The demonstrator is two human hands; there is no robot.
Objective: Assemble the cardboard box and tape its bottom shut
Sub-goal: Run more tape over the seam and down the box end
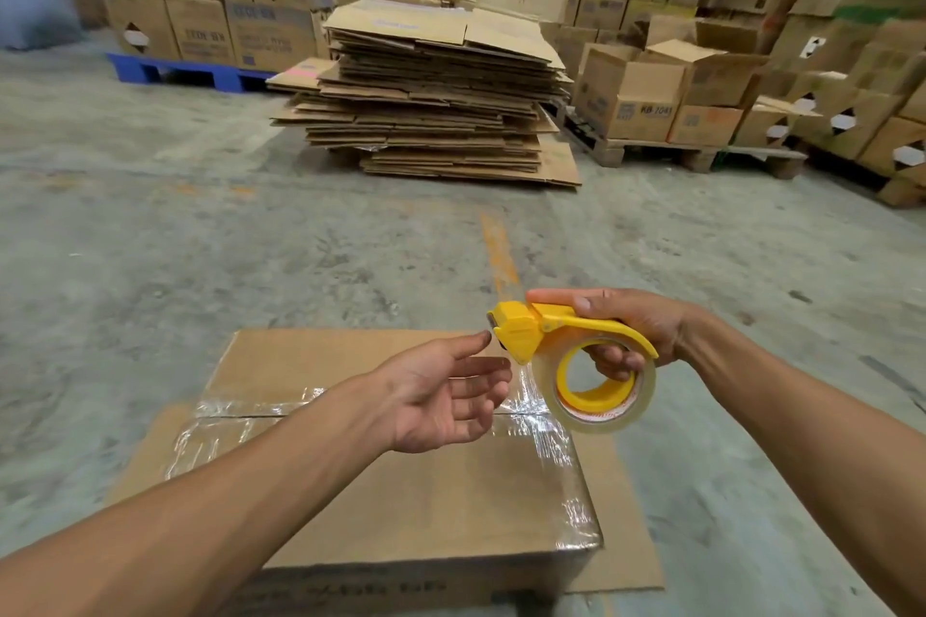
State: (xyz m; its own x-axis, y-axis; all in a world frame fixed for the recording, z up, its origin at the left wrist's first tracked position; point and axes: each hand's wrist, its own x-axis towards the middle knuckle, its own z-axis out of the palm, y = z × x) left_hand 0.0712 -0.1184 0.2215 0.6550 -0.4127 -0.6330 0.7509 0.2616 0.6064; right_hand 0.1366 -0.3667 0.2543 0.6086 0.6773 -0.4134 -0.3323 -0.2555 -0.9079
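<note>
Two bare hands above a taped brown cardboard box (401, 506) on the concrete floor (150, 241).
Head view: right hand (631, 331) grips the yellow plastic tape dispenser (566, 346) carrying a clear tape roll (596, 391), fingers curled through the core. Left hand (446, 396) hovers palm-up with fingers released, fingertips beside the dispenser head. Clear tape strips (546, 446) cross the box's top seam and right edge. Flattened cardboard sheets (431, 100) lie stacked well beyond.

the cardboard box (426, 491) sits on the floor (150, 241) right below you — your left hand (441, 396) over it, your right hand (636, 331) just right of it with the tape dispenser (566, 356). beyond lies the stack of flattened cartons (431, 100), pallets of boxes (701, 80) behind.
</note>
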